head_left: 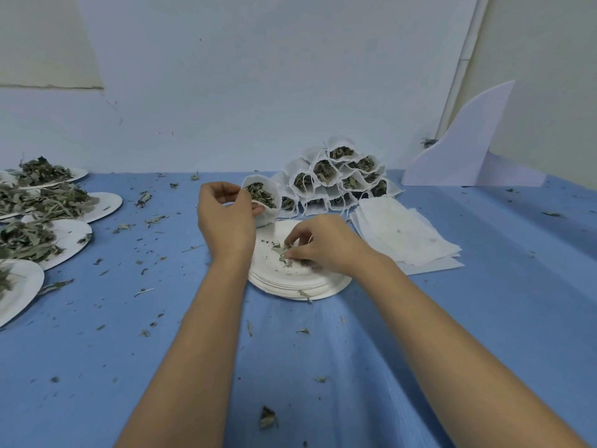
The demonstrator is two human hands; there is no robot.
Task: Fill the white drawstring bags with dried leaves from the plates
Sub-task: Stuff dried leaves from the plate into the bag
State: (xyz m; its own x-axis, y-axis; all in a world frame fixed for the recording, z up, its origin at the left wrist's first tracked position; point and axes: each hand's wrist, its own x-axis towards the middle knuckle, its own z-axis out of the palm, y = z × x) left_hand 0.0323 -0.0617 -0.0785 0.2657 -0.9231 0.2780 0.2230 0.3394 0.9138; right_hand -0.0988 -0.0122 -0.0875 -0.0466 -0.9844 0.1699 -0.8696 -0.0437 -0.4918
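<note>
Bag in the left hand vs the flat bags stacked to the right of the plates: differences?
The held bag is puffed open with dried leaves inside; the flat bags look empty and pressed flat. The held bag is lifted and tilted, gripped by the left hand; the flat bags lie loosely stacked on the blue table. Both are white.
</note>
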